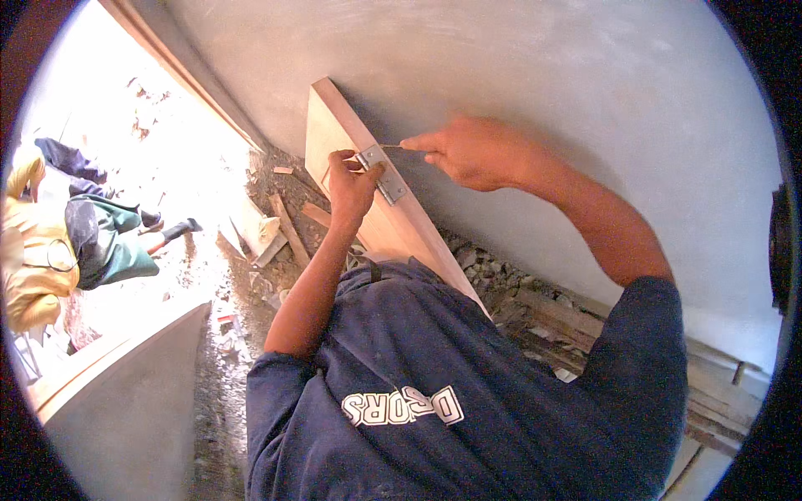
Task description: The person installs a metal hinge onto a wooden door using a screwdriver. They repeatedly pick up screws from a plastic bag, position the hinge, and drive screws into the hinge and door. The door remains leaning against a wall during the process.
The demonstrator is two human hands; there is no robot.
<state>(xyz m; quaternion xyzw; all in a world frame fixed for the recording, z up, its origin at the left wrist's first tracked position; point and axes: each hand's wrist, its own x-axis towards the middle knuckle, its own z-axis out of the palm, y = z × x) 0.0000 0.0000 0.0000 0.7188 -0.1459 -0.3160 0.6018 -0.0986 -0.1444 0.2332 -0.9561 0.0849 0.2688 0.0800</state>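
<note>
A pale wooden board (426, 234), thick like a door panel, stands on edge and leans close to the wall. Against its narrow edge lies a silver metal hinge (392, 194) with screw holes. My left hand (351, 190) pinches the hinge, thumb on top and fingers at the board's side. From the right, my right hand (472, 154) reaches in with its index finger stretched forward. It grips a thin, slender tool (391, 147) whose tip meets the upper end of the hinge; its kind is too small to make out.
A grey plastered wall (543, 67) rises behind the board. Rubble (493, 271) and wood planks (576, 321) lie along its foot. Wood offcuts (288, 230) are on the ground at left. Beyond a doorway, a person in yellow (42, 259) is in the bright area outside.
</note>
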